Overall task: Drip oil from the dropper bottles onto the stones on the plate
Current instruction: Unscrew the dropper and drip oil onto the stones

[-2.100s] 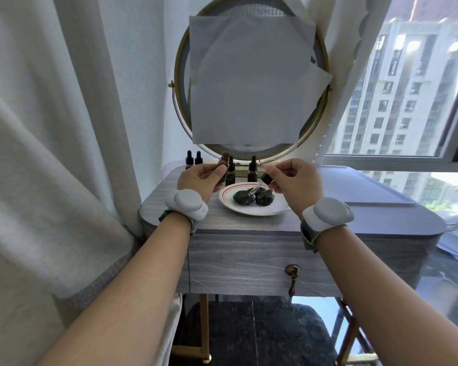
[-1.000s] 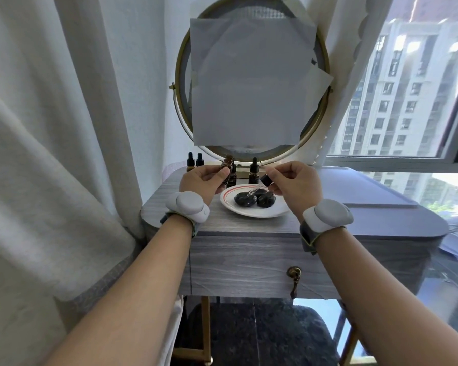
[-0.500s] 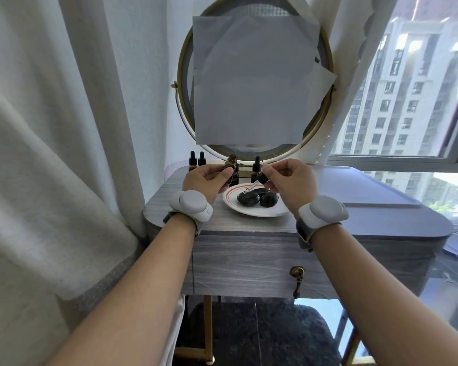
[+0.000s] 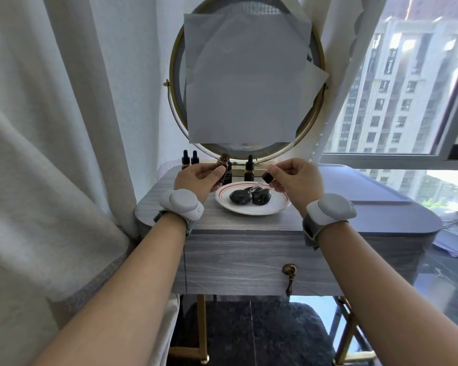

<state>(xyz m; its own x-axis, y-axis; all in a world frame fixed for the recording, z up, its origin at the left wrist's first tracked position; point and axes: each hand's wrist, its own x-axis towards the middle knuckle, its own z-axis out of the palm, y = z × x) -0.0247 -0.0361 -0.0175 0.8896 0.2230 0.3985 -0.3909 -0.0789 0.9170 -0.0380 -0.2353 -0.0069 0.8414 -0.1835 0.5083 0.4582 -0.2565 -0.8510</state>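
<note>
Dropper bottles (image 4: pixel 249 172) — labels (image 4: pixel 227 177) illegibly small

Before you stands a round gold-rimmed mirror (image 4: pixel 173 107), its glass covered by pale paper sheets (image 4: pixel 246 88). It sits at the back of a grey wood-grain table (image 4: pixel 243 225) with a brass drawer pull (image 4: pixel 289 270). A white curtain (image 4: pixel 50 128) hangs at your left. At your right a window (image 4: pixel 434 157) shows apartment blocks (image 4: pixel 397 88).
</note>
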